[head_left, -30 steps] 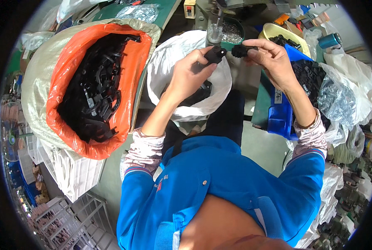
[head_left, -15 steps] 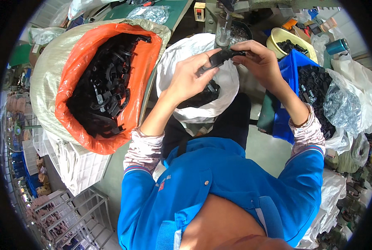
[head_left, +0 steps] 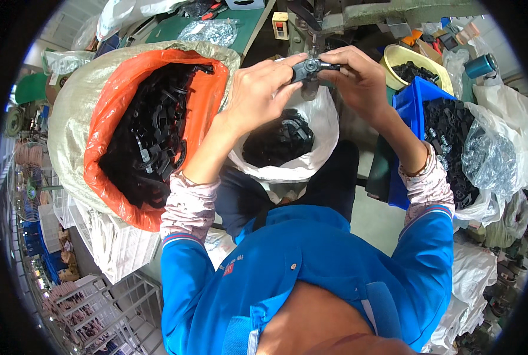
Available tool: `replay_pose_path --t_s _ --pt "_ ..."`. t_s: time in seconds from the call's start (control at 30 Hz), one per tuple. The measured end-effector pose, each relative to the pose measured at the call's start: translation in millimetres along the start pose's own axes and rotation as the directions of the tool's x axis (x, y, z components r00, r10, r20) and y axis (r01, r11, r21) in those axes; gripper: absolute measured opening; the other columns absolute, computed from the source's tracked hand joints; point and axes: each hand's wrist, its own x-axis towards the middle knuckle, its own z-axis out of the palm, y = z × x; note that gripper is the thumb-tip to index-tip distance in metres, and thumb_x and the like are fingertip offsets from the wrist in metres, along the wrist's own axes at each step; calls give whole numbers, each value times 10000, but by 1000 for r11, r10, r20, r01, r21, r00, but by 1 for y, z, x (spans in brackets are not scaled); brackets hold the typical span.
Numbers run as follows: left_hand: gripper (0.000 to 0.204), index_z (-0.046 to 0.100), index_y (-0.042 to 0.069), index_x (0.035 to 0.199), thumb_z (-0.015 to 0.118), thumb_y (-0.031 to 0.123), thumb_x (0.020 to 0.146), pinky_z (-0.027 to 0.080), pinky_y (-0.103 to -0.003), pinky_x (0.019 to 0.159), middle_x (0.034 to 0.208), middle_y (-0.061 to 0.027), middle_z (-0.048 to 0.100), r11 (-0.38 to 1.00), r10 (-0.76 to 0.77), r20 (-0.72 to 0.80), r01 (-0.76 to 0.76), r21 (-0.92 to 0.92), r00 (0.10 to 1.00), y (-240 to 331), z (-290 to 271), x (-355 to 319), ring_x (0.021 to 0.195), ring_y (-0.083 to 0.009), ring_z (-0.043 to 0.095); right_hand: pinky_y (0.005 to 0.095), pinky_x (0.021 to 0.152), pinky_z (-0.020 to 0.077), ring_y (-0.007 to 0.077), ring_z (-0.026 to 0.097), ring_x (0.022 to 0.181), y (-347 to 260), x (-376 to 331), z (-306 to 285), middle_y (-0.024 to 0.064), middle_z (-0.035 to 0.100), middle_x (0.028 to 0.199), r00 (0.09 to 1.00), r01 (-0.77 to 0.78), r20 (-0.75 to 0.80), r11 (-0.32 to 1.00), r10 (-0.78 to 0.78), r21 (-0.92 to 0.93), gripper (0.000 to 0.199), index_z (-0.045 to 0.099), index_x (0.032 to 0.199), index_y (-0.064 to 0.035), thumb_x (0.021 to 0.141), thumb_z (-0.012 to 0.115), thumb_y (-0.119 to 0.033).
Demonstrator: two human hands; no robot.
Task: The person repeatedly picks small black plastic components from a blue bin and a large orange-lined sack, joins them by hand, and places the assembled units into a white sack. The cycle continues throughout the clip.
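A black plastic part point(head_left: 300, 72) with a round metal-looking fitting at its middle is held level between my two hands, at the tip of a bench machine's vertical spindle point(head_left: 315, 45). My left hand point(head_left: 262, 92) pinches the part's left end between thumb and fingers. Its right end, a narrower black arm, is gripped by my right hand point(head_left: 358, 77). Whether the spindle touches the fitting I cannot tell. Below my hands, a white bag point(head_left: 326, 127) opens upward with black plastic parts point(head_left: 283, 141) inside.
To the left bulges a large woven sack with an orange liner point(head_left: 101, 188), full of black parts. A blue bin point(head_left: 416, 109) of black pieces and clear bags stands at right, beside a yellow tub point(head_left: 392, 58). White crates point(head_left: 119, 251) are at lower left.
Both hands have moved up and slightly left, bringing the black part from a tilted position to a level one at the spindle. More of the white bag's contents now shows.
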Motion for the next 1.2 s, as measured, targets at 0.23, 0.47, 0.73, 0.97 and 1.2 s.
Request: replay_pose_path --t_s 0.23,0.47,0.73,0.97,1.2 --pt "250 471 5 662 713 36 719 443 -282 509 1050 -133 677 997 71 -8 -71 11 997 -19 -1 26 570 -211 556 236 563 520 127 659 634 13 19 -2 101 670 810 992 23 -124 1000 -24 -12 193 691 917 -12 736 751 -45" --pt "283 452 0 708 702 107 783 374 -305 481 721 -130 566 996 -75 154 83 -45 985 -13 -10 35 520 -205 400 232 609 541 115 673 697 9 23 -8 108 689 813 915 -403 127 889 383 219 212 668 966 40 792 721 -70" --pt "332 423 17 734 710 172 800 342 -318 485 594 -110 385 981 -168 321 189 -37 932 -19 -19 40 518 -199 362 255 635 558 138 666 718 10 28 -14 116 683 830 829 -553 254 797 497 245 249 632 1022 56 811 701 -58" --pt "362 413 41 694 728 183 802 321 -276 483 587 -8 416 931 -288 416 354 -91 863 -31 -13 36 564 -79 380 249 606 549 135 655 666 18 35 -17 112 684 820 758 -620 369 769 538 153 268 639 1015 48 798 722 -84" --pt "228 591 25 860 729 197 804 400 -271 539 690 -40 568 929 -305 320 354 -109 897 -19 -23 21 600 -82 472 214 659 535 121 661 696 18 27 -15 94 684 820 756 -637 332 749 563 181 242 650 1030 37 837 687 -105"
